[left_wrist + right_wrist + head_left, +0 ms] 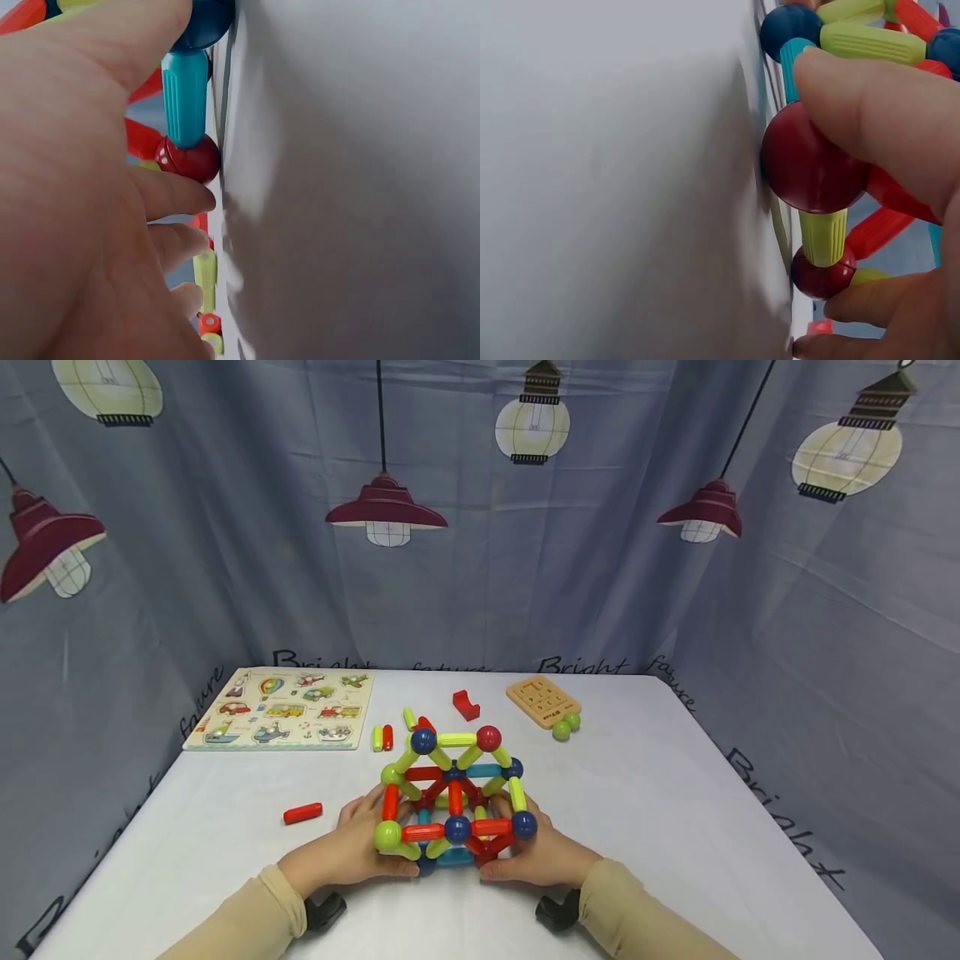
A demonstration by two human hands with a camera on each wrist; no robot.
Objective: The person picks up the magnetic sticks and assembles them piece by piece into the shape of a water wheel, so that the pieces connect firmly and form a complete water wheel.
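Note:
A frame of magnetic rods and balls stands on the white table between both hands, built from red, yellow-green and blue rods. My left hand grips its lower left side. In the left wrist view, that thumb lies against a dark blue ball, and the fingers reach along the table past a teal rod and a red ball. From the right, my right hand holds the lower corner, its thumb against a large red ball. Parts of the fingers are hidden behind the frame.
A loose red rod lies left. Behind the frame are small rods and a red block. A picture puzzle board sits back left; a wooden board and green balls lie back right.

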